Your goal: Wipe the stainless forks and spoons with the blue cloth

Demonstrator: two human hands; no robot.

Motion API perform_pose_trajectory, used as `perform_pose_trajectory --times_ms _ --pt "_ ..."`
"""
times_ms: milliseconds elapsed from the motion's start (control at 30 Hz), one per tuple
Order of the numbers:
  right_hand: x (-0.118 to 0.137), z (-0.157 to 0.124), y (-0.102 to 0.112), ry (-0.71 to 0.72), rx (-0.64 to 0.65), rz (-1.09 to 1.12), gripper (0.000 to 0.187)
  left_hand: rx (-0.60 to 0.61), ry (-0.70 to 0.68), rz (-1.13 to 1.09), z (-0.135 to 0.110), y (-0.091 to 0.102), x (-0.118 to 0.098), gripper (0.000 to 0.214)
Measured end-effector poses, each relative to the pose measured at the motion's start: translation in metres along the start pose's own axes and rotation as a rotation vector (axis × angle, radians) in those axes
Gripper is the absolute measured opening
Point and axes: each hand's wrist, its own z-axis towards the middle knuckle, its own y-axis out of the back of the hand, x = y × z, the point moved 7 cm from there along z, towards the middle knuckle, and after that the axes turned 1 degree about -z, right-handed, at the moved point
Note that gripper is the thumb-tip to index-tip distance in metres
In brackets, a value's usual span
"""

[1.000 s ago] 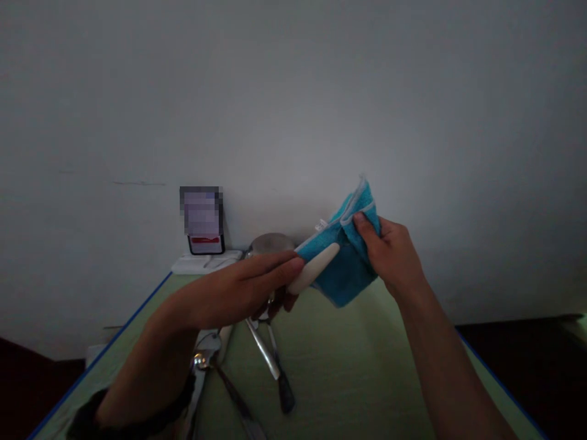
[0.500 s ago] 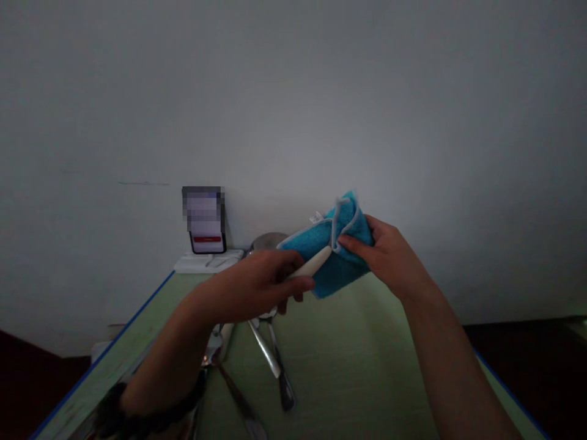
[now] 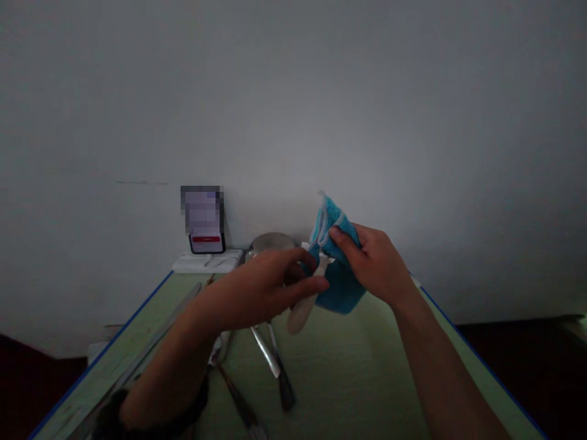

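A blue cloth with pale edging is bunched in my right hand, thumb pressed on its folds. Out of the folds comes the white handle of a utensil, slanting down to the left. The cloth hides the utensil's head, so I cannot tell its kind. My left hand is closed on this handle near the cloth, thumb in front and fingers behind. Below my left hand, several metal utensils, among them a dark-handled one, lie on the green table.
A round metal vessel stands behind my left hand, by the wall. To its left, a phone leans upright on a white base. A long grey strip runs along the table's left side, partly under my forearm.
The white handle has swung from pointing up right to a steeper slant, its rounded end now low. The cloth is bunched tighter, and my right hand has shifted slightly left.
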Motion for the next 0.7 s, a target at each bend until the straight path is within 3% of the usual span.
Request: perform_pose_trajectory --times_ms 100,200,333,500,600,700 --pt "0.003 0.0 0.0 -0.004 -0.023 0.021 0.038 0.021 0.065 -0.092 0.004 -0.006 0.005 0.028" --pt "-0.01 -0.001 0.016 -0.094 -0.168 0.022 0.041 0.077 0.114 -0.202 0.002 -0.009 0.014 0.024" --pt "-0.042 -0.007 0.041 -0.248 -0.344 0.112 0.044 -0.039 0.097 -0.355 -0.001 0.004 0.026 0.032" --pt "-0.053 -0.006 0.025 -0.293 -0.146 0.444 0.034 -0.298 -0.008 -0.565 0.002 0.021 0.027 0.086" --pt "-0.04 -0.004 0.004 -0.268 0.024 0.569 0.032 -0.409 -0.014 -0.58 0.005 0.024 0.022 0.078" --pt "-0.027 -0.006 -0.015 -0.24 0.196 0.641 0.035 -0.503 -0.011 -0.629 0.007 0.025 0.019 0.046"
